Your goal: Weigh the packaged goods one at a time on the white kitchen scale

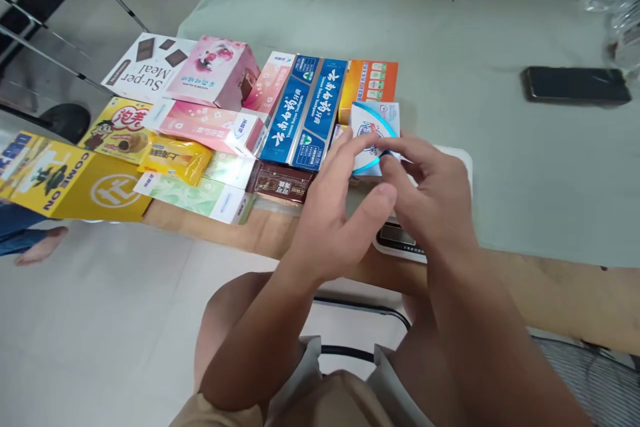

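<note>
A small white-and-blue box (pixel 388 113) sits at the right end of the row of packages, partly covered by my fingers. My left hand (pixel 345 210) reaches over its left and near side, fingers stretched and thumb apart. Bent round the near right part of that box are the fingers of my right hand (pixel 425 180), thumb and forefinger close together on it. Under my right hand a white kitchen scale (pixel 460 163) shows in part, with its dark display (pixel 397 233) near the table edge. Beside the box lie an orange box (pixel 373 80) and two blue toothpaste boxes (pixel 305 113).
Left of these lie a brown wrapped bar (pixel 283 182), pink boxes (pixel 213 70), a green-white box (pixel 195 197), a yellow packet (pixel 175 159) and a yellow carton (pixel 95 183) jutting past the edge. A phone (pixel 577 85) and clear plastic (pixel 623 20) are at right.
</note>
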{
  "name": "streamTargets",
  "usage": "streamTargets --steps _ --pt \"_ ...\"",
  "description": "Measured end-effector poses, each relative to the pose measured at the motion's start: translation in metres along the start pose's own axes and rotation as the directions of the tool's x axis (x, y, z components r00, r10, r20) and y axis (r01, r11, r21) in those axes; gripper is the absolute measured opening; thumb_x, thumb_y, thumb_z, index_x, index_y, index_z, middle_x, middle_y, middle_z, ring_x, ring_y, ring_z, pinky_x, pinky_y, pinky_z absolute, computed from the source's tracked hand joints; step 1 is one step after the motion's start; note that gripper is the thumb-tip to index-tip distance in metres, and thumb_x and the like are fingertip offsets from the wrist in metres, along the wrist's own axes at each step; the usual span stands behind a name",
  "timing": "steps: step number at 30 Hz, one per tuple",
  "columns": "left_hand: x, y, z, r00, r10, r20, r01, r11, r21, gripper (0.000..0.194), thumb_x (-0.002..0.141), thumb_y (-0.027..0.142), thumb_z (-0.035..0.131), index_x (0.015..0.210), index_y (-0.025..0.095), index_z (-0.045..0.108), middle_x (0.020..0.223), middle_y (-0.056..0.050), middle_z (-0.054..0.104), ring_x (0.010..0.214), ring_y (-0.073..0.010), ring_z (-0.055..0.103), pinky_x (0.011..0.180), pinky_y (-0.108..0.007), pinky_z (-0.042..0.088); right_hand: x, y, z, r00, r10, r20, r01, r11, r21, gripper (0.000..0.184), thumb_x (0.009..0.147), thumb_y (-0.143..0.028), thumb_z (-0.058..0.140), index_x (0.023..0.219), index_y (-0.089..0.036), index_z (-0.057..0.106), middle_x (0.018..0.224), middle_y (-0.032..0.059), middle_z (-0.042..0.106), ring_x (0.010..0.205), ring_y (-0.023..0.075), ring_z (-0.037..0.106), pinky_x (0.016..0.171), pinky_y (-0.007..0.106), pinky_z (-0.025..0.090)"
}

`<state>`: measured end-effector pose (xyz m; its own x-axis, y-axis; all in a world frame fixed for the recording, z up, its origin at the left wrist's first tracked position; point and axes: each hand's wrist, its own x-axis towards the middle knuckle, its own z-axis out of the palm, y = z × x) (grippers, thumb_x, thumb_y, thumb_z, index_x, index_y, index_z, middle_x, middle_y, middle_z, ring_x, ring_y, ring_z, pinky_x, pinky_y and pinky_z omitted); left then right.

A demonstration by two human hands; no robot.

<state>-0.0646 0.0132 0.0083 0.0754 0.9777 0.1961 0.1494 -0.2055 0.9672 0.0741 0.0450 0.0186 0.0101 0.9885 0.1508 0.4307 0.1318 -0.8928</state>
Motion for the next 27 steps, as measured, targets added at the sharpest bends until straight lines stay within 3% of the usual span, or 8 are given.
streamTargets --steps 4,8,11,14,18,20,23,27 --pt "0.0 0.004 0.016 0.991 0.031 0.131 -0.024 0.998 -0.053 0.043 0.104 0.05 0.052 0.144 0.033 0.053 0.163 -0.002 0.054 0.161 -0.0293 0.041 0.133 -0.05 0.042 -0.006 0.005 -0.022 0.987 -0.023 -0.162 0.004 0.993 -0.118 0.026 0.09 -0.031 0.055 0.093 -0.025 0.081 0.105 0.0048 0.083 0.092 0.0236 0.077 0.083 0.041 0.058" --pt "0.008 -0.002 0.042 0.982 -0.032 0.186 0.036 0.999 -0.02 0.038 0.103 0.039 0.053 0.14 0.031 0.053 0.158 -0.004 0.058 0.156 -0.0266 0.048 0.126 -0.046 0.049 -0.008 0.02 -0.038 0.988 0.067 -0.14 -0.102 0.959 -0.264 0.024 0.087 -0.033 0.057 0.092 -0.026 0.079 0.096 0.0055 0.082 0.094 0.0275 0.075 0.082 0.043 0.055" --pt "0.013 -0.008 0.056 0.996 -0.062 0.06 0.055 0.992 0.113 0.038 0.1 0.037 0.057 0.137 0.029 0.052 0.156 -0.008 0.056 0.155 -0.0282 0.047 0.129 -0.051 0.042 -0.007 0.034 -0.049 0.985 0.081 -0.151 -0.12 0.956 -0.269 0.026 0.091 -0.039 0.056 0.099 -0.026 0.077 0.105 0.0069 0.081 0.101 0.0282 0.074 0.087 0.044 0.055" --pt "0.016 -0.011 0.061 0.996 -0.033 -0.082 0.052 0.969 0.242 0.038 0.097 0.036 0.062 0.134 0.028 0.053 0.15 -0.01 0.058 0.15 -0.029 0.05 0.129 -0.053 0.039 -0.004 0.046 -0.059 0.965 0.033 -0.259 -0.099 0.964 -0.246 0.028 0.095 -0.041 0.053 0.103 -0.025 0.074 0.116 0.0097 0.078 0.112 0.0278 0.071 0.099 0.047 0.055" --pt "0.019 -0.013 0.068 0.999 -0.002 -0.045 0.02 0.922 0.387 0.05 0.094 0.04 0.068 0.138 0.024 0.05 0.146 -0.015 0.057 0.144 -0.0295 0.054 0.123 -0.049 0.045 0.002 0.054 -0.069 0.943 0.089 -0.322 -0.159 0.967 -0.199 0.028 0.095 -0.041 0.051 0.103 -0.024 0.072 0.118 0.0116 0.076 0.113 0.0268 0.07 0.103 0.048 0.054" --pt "0.022 -0.014 0.076 0.999 0.022 -0.028 -0.007 0.891 0.454 0.064 0.091 0.044 0.072 0.145 0.022 0.046 0.15 -0.018 0.052 0.145 -0.0315 0.052 0.123 -0.051 0.043 0.005 0.054 -0.073 0.95 0.125 -0.285 -0.181 0.967 -0.179 0.029 0.094 -0.041 0.051 0.105 -0.023 0.072 0.119 0.0121 0.076 0.112 0.027 0.071 0.103 0.048 0.054" --pt "0.031 -0.014 0.088 0.998 0.056 -0.02 -0.036 0.835 0.549 0.08 0.085 0.047 0.079 0.152 0.023 0.041 0.152 -0.019 0.049 0.145 -0.0351 0.049 0.123 -0.055 0.042 0.008 0.051 -0.079 0.97 0.207 -0.129 -0.228 0.958 -0.176 0.028 0.094 -0.039 0.052 0.106 -0.024 0.073 0.118 0.0103 0.077 0.11 0.0271 0.072 0.101 0.046 0.054" --pt "0.045 -0.012 0.099 1.0 -0.015 0.016 -0.002 0.665 0.747 0.083 0.078 0.036 0.082 0.151 0.019 0.047 0.138 -0.022 0.058 0.136 -0.0449 0.054 0.115 -0.067 0.044 0.01 0.047 -0.092 0.955 0.289 0.065 -0.275 0.946 -0.171 0.025 0.094 -0.035 0.053 0.104 -0.026 0.074 0.114 0.0061 0.08 0.11 0.0255 0.072 0.101 0.044 0.053"
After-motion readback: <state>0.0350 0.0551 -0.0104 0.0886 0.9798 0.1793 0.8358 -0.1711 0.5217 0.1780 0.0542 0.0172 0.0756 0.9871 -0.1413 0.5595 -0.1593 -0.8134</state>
